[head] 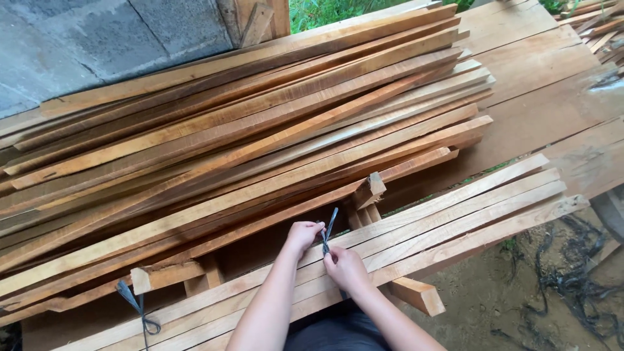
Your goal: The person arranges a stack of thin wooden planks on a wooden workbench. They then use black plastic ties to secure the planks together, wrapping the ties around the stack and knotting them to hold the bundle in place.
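Observation:
Both my hands meet over a small bundle of long pale wooden slats point(455, 214) lying across the front. My left hand point(303, 235) and my right hand point(344, 266) each pinch a thin dark strap point(329, 229) that wraps the bundle, its free end sticking up between them. A second dark strap point(136, 305) is knotted around the same bundle further left, its tail hanging down.
A large stack of reddish-brown slats point(247, 123) lies behind the bundle. Short wooden blocks point(419, 296) support the bundle. Wide planks point(552, 104) lie at the right. A grey block wall point(97, 39) stands at the back left. Dark strap scraps point(572, 286) litter the dirt ground.

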